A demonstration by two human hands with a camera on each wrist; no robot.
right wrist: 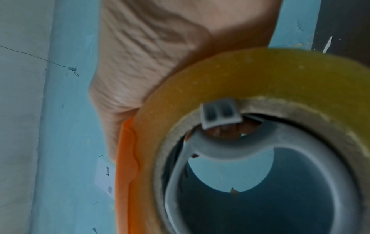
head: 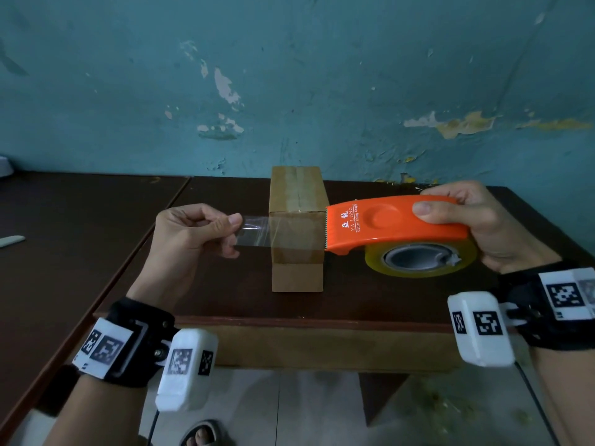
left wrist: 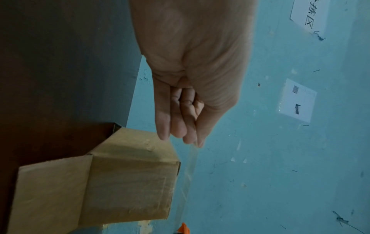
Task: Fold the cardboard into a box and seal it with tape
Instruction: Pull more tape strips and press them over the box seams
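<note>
two hands: a left hand (head: 193, 233) and a right hand (head: 476, 226). one cardboard box (head: 297, 226). one orange tape dispenser (head: 392, 225) with one roll of tape (head: 421, 259). two dark tables (head: 370, 304), side by side. two white paper notices (left wrist: 298, 101) on the wall.

Matt cardboard box (head: 297, 220), glossy clear tape (head: 254, 231), smooth orange plastic dispenser (head: 396, 222), dark wood table (head: 225, 284)

A dark brown counter (head: 225, 297) stands against a peeling teal wall (head: 289, 75). A second dark counter (head: 64, 220) adjoins its left edge, bearing a pale flat strip (head: 11, 241). Two printed paper sheets (left wrist: 298, 99) hang on the wall.
</note>
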